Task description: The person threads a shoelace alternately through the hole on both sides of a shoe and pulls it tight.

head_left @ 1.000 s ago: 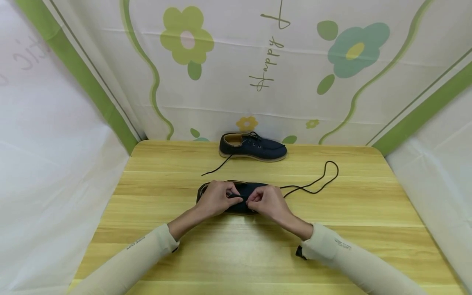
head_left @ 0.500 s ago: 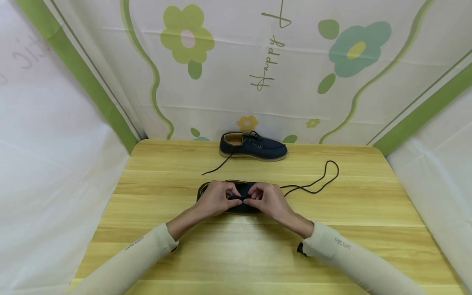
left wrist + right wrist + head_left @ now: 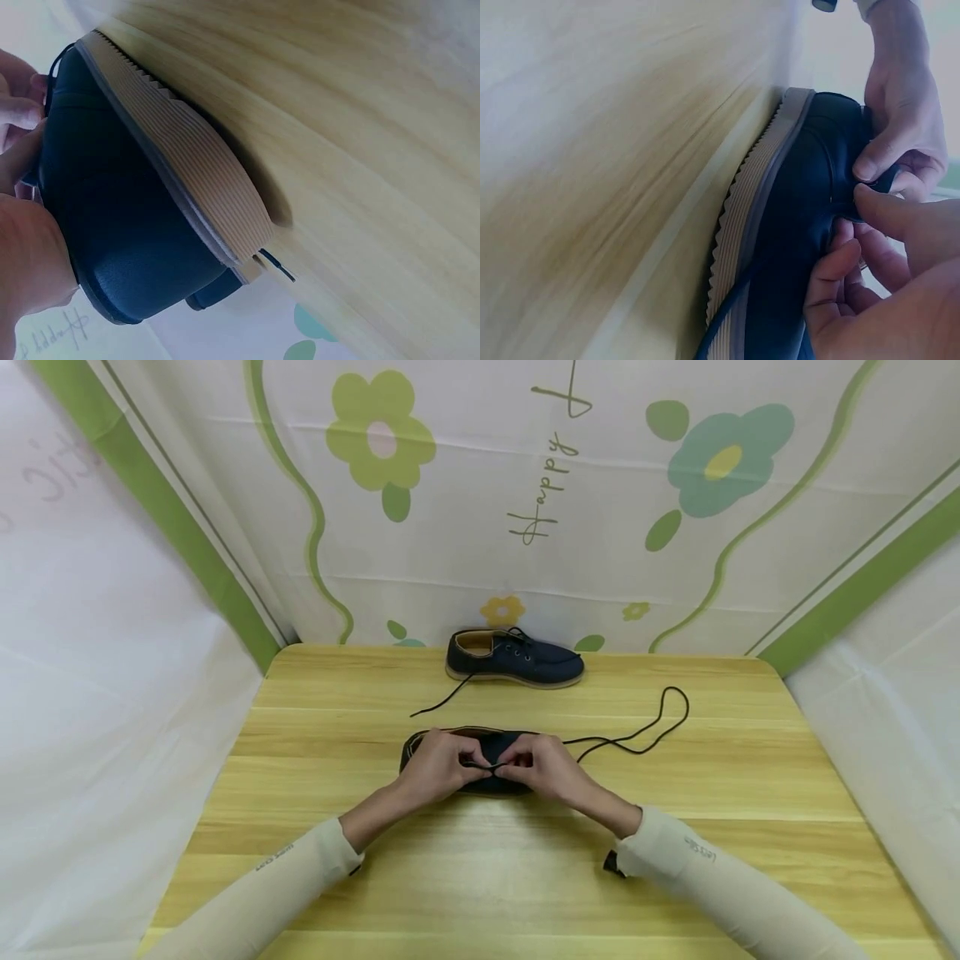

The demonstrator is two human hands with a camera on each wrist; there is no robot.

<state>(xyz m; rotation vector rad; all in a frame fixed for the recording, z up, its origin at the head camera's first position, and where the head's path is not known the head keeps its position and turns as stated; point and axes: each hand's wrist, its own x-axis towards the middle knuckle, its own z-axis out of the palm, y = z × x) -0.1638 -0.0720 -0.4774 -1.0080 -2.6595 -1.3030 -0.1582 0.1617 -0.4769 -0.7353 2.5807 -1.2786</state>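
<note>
Right hand (image 3: 546,767) has shifted toward the left hand (image 3: 438,764) since the earlier view; the thumb tips, then slightly apart, now meet or nearly meet. Left hand: thumb and forefinger pinched on the raised eyelet flap (image 3: 883,182) of the near shoe (image 3: 791,187). Right hand: thumb and bent fingers pinched at the edge of the same flap; whether anything else lies between those fingertips cannot be told. Near shoe sits upright on the table (image 3: 487,877) beneath both hands, heel end by the left, toe end by the right. Lace (image 3: 612,742) runs out beyond the right hand, crossing itself into a loose loop.

Step in hand, as judged: lacing work at one eyelet. Next move appears to call for a steady left pinch while the right fingertips guide the lace; slack could let the eyelet turn away.

Ahead of both hands, untouched, stands the far shoe (image 3: 517,662), its lace tail (image 3: 442,702) trailing toward the left hand. Farthest off, behind that shoe, hangs printed cloth (image 3: 450,552).
</note>
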